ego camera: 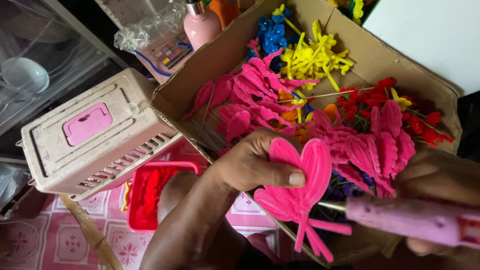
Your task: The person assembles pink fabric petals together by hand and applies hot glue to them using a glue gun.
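- Pink patterned floor tiles (75, 240) lie beneath us, carrying a cardboard box (210, 60) of fuzzy-wire flower parts and a pale pink plastic case (95, 135) just beside the box's left wall.
- We cannot see all of our right hand (440, 190): it is blurred, cut by the picture's right edge, and its fingers are hard to tell apart.
- A red tub (150, 195) beside the case is partly hidden behind our left forearm, and a pink bottle (201, 22) past the box's far corner is cut off at the top.
- Our left hand (250, 162) pinches a pink fuzzy-wire flower (300, 185), thumb pressed flat across its front petal, fingers curled behind; the stems hang below, over the box's near edge.
- Our right hand wraps closed around a pink glue gun (410, 220), whose metal tip touches the flower's base from the right.
- Our left wrist bends inward, forearm rising from the bottom edge.
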